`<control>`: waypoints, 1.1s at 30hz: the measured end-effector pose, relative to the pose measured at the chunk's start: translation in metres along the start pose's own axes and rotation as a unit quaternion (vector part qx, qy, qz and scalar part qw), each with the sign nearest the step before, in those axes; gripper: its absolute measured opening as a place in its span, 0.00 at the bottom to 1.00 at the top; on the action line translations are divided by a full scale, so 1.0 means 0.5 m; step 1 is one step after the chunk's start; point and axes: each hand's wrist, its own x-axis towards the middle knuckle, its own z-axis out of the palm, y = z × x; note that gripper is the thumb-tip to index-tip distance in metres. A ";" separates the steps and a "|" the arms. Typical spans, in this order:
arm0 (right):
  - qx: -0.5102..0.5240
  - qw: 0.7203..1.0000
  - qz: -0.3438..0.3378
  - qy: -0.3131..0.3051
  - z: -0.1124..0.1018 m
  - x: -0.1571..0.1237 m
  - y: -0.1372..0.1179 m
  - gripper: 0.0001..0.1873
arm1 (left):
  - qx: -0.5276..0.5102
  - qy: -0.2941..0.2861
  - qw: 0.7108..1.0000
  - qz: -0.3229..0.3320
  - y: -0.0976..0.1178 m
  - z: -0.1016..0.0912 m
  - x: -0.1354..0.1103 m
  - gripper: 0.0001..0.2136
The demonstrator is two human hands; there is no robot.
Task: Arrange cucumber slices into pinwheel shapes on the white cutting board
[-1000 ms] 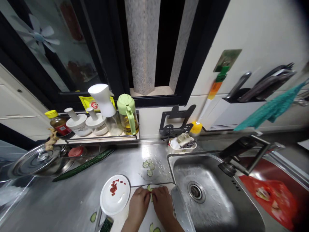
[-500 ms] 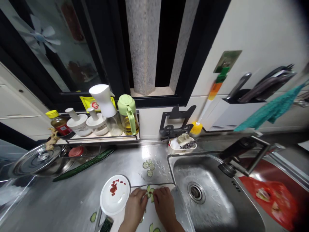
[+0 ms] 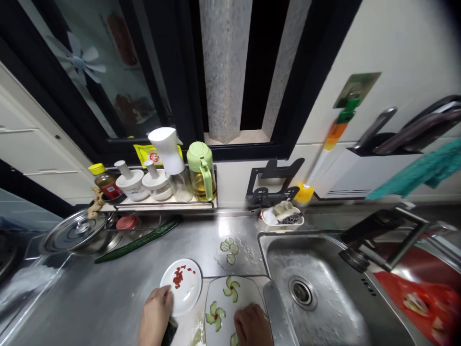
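Note:
A rectangular white plate [image 3: 248, 290] lies at the counter's front edge, bearing cucumber slices arranged as small flowers [image 3: 231, 287], one with a red dot [image 3: 215, 315]. My right hand [image 3: 252, 327] rests at the plate's near end with its fingers curled; what is under them is hidden. My left hand [image 3: 155, 317] touches the near rim of a round white plate [image 3: 190, 294] that holds red bits [image 3: 178, 277]. Its fingers are bent over the rim. A dark cucumber piece [image 3: 169, 331] lies just right of that hand.
Loose cucumber slices [image 3: 229, 250] lie on the steel counter behind the plates. A whole cucumber [image 3: 139, 241] lies at left by a pot lid [image 3: 74, 231]. The sink [image 3: 309, 293] with its faucet [image 3: 382, 238] is right. Condiment bottles [image 3: 173, 166] stand on a rack.
Both hands have drawn back from the cucumber flower at the plate's far end. The left hand went left to the round plate, the right hand came nearer. The view shifted left.

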 end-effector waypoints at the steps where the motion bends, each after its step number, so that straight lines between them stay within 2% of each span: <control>1: -0.004 1.000 -0.005 0.000 0.003 -0.001 0.000 0.09 | 0.005 0.003 1.000 0.001 0.003 -0.002 0.003 0.16; 7: -0.011 1.000 -0.023 -0.001 0.008 -0.004 -0.001 0.08 | 0.042 0.012 0.999 0.011 0.028 -0.002 0.027 0.15; 14: -0.013 1.000 -0.016 0.000 0.004 -0.010 -0.003 0.08 | 0.042 0.003 0.999 0.010 0.019 0.009 0.046 0.15; 20: -0.005 1.000 -0.008 0.001 0.002 -0.014 -0.002 0.08 | 0.018 0.029 0.999 0.007 0.019 -0.001 0.035 0.15; 24: 0.009 1.000 0.013 0.008 -0.010 -0.020 0.001 0.08 | -0.013 0.048 0.999 0.015 0.013 -0.013 0.007 0.15; 28: 0.011 0.999 0.037 0.007 -0.028 -0.041 0.011 0.08 | -0.051 0.050 0.993 0.090 0.011 0.013 -0.045 0.14; 30: -0.008 0.999 0.041 0.006 -0.033 -0.057 0.018 0.08 | -0.069 0.034 0.983 0.167 0.017 0.046 -0.079 0.13; 31: -0.022 0.999 0.039 0.006 -0.033 -0.067 0.021 0.08 | -0.074 0.016 0.973 0.219 0.022 0.066 -0.096 0.13; 33: -0.052 0.998 0.027 0.004 -0.029 -0.087 0.029 0.08 | -0.076 0.018 0.946 0.315 0.035 0.110 -0.131 0.12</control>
